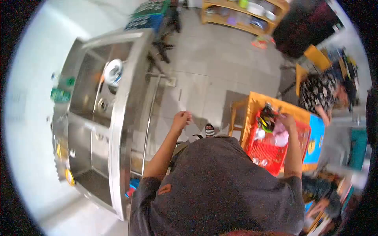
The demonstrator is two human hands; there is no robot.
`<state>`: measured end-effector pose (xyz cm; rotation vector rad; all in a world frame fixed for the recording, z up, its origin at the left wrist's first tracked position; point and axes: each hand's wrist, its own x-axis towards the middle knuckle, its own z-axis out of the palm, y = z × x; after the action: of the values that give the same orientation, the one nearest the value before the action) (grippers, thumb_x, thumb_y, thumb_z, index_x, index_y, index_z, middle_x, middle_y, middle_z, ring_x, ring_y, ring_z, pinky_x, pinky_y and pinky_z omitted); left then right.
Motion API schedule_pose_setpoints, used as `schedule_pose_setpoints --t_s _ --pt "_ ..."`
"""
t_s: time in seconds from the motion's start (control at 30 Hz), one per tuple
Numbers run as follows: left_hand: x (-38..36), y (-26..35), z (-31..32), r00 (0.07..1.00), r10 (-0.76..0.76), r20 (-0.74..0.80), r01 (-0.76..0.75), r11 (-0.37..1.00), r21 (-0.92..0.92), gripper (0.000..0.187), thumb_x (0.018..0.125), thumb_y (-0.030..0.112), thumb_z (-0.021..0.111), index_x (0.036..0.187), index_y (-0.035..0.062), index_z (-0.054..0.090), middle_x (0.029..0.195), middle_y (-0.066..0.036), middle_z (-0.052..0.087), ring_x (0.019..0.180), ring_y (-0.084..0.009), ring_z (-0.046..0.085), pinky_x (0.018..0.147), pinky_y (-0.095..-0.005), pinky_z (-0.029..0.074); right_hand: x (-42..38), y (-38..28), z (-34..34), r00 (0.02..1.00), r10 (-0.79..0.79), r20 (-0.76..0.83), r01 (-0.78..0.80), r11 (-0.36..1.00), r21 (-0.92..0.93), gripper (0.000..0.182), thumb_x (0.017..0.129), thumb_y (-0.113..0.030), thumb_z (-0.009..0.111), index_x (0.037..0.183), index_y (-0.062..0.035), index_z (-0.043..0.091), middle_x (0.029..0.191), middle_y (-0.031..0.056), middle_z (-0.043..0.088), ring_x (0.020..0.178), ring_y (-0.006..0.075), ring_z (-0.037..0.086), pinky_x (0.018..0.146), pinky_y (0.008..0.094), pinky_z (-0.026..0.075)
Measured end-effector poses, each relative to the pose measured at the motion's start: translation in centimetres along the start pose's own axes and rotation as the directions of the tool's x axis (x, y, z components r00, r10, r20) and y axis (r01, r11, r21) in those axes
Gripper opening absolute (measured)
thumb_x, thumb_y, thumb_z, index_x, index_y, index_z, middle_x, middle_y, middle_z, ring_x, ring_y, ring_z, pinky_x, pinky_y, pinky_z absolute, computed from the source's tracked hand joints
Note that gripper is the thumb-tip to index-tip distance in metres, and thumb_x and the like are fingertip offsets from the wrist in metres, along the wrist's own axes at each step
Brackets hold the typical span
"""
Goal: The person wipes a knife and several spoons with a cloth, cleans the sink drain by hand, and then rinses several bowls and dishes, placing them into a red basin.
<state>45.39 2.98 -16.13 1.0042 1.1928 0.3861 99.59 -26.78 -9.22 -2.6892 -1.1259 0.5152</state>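
Note:
My right hand (pixel 288 122) reaches over the red dish rack (pixel 263 151), its fingers closed on a soft pink cloth (pixel 280 133). The cloth hangs down inside the rack. Beside it stand dark-handled utensils (pixel 267 114), partly yellow and green, and a white spoon-like piece (pixel 260 135). Small clear glasses (pixel 260 161) sit at the rack's near end. Over the floor in front of my body, my left hand (pixel 182 120) is loosely curled, and nothing shows in it.
On my left runs a steel double sink (pixel 121 118) with a white bowl (pixel 113 72) inside and a green bottle (pixel 60 94) behind. The rack rests on an orange table (pixel 254 99). Past it, a person in a patterned garment (pixel 319 90) sits close by. A wooden shelf (pixel 236 25) stands ahead.

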Motion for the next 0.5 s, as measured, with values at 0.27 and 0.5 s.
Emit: schedule_pose_setpoints --t_s 0.27,0.5 --pt "-3.2 -0.7 -5.7 0.991 0.090 -0.099 -0.105 0.982 -0.157 0.032 0.096 0.030 0.056 0.109 0.0019 0.063 0.091 -0.005 0.066 0.076 -0.0141 0.065 0.063 -0.0284 0.050 8.4 6.4 -3.7 0.819 -0.312 0.481 0.569 0.544 -0.616 0.044 0.080 -0.042 0.064 0.091 0.0006 0.070 0.089 0.0213 0.071 0.085 0.0368 0.069 0.067 0.0457 0.053" --pt "-6.8 0.0 -9.3 0.983 0.113 -0.146 -0.152 0.944 -0.294 0.039 0.095 0.037 0.057 0.114 0.0040 0.062 0.101 -0.006 0.065 0.089 -0.0155 0.066 0.067 -0.0300 0.053 10.8 -7.3 -12.1 0.920 -0.220 0.325 0.284 0.944 -0.167 0.054 0.083 -0.040 0.071 0.102 0.0099 0.068 0.086 0.0167 0.070 0.087 0.0195 0.066 0.077 0.0343 0.052"
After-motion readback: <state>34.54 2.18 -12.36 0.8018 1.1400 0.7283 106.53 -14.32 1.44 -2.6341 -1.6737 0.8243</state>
